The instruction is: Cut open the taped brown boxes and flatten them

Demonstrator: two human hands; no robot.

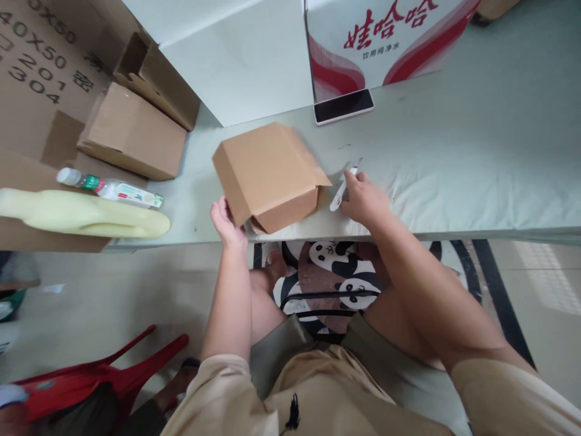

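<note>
A small brown cardboard box [271, 168] sits near the table's front edge, with its flaps sticking out at the sides. My left hand [229, 223] grips the box at its near left corner, fingers curled against the flap and partly hidden by it. To the right of the box, my right hand [365, 197] is closed on a white utility knife [338, 197]. The knife's handle end points toward me, and its thin tip shows beyond my fingers, away from the box.
Behind the box stand a tall white carton [245, 66] and a red-and-white carton [384, 45], with a phone [344, 106] at its foot. At left lie brown boxes [136, 130], a plastic bottle [111, 189] and a pale yellow curved object [86, 213]. A red chair [122, 369] is below left.
</note>
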